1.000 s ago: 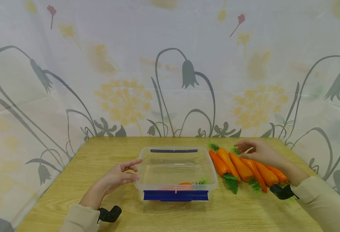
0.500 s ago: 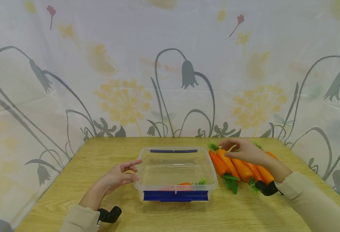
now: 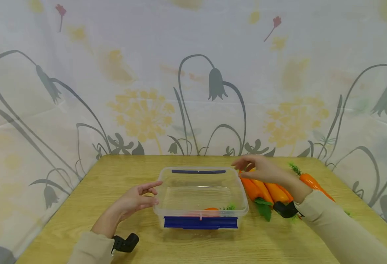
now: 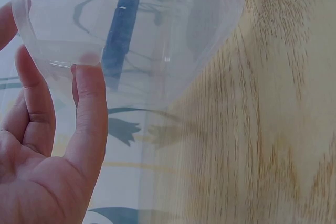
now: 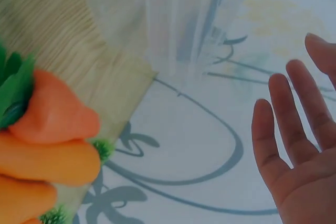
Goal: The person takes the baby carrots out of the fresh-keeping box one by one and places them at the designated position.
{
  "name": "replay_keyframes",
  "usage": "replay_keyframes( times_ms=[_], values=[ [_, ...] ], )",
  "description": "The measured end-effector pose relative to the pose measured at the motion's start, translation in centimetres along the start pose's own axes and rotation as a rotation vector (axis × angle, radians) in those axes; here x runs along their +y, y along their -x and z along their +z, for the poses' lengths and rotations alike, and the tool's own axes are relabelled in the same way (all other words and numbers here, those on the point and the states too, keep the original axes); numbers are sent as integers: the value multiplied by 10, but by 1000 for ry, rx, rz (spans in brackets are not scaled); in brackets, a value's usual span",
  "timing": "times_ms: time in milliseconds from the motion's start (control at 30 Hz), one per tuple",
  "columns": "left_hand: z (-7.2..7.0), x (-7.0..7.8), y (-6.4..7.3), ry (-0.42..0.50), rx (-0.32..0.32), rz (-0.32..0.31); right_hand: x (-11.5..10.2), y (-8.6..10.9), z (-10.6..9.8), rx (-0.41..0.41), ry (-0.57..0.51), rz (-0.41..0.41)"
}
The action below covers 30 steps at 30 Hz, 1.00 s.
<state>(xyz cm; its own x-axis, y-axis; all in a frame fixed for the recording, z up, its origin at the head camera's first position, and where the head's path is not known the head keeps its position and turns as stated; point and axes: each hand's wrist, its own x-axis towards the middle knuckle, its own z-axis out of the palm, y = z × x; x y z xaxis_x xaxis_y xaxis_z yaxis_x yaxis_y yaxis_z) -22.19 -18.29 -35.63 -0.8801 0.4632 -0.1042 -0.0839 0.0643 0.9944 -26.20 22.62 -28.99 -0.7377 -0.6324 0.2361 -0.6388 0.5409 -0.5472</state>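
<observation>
A clear plastic box [image 3: 200, 212] with blue clasps sits lidless mid-table. Inside, near its front wall, lies an orange carrot [image 3: 211, 209] with a green top. My left hand [image 3: 135, 200] touches the box's left rim with thumb and fingertips; in the left wrist view the thumb [image 4: 90, 114] lies against the clear plastic. Beside the box's right rim hovers my right hand [image 3: 262, 169], fingers loosely bent and nothing in them. Under it lie several orange carrots [image 3: 276, 192], partly hidden by hand and wrist. The right wrist view shows that hand's palm [image 5: 310, 192] apart from the carrots [image 5: 47, 158].
Another carrot [image 3: 313, 182] shows to the right of my right forearm. A wooden table [image 3: 120, 172] carries everything, and a flower-printed cloth [image 3: 140, 73] hangs behind its far edge. Black wrist cameras [image 3: 126, 242] jut out below both wrists.
My right hand has moved left over the carrots to the box's right rim, uncovering the rightmost carrot. My left hand and the box have stayed in place.
</observation>
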Motion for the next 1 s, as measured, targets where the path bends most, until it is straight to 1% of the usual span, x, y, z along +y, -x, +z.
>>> replay_keyframes(
  times_ms=[100, 200, 333, 567, 667, 767, 833, 1000],
  values=[
    [1, 0, -1, 10, -2, 1, -6, -7, 4, -64, -39, -17],
    [1, 0, 0, 4, 3, -1, -10, -16, 8, -150, -93, -49],
    [0, 0, 0, -1, 9, 1, -16, -27, 14, -237, -116, -90],
    [0, -1, 0, 3, 0, 1, -24, -49, 21, -363, -93, -52],
    [0, 0, 0, 11, 0, 1, -28, -59, 24, -427, -111, -68],
    [0, 0, -1, 8, -2, 7, -30, -67, 27, -505, -131, -84],
    [0, -1, -1, 5, -4, 7, -30, -72, 32, -563, -126, -90],
    [-1, -2, -3, 1, -3, 7, -28, -84, 47, -710, -91, -55]
  ],
)
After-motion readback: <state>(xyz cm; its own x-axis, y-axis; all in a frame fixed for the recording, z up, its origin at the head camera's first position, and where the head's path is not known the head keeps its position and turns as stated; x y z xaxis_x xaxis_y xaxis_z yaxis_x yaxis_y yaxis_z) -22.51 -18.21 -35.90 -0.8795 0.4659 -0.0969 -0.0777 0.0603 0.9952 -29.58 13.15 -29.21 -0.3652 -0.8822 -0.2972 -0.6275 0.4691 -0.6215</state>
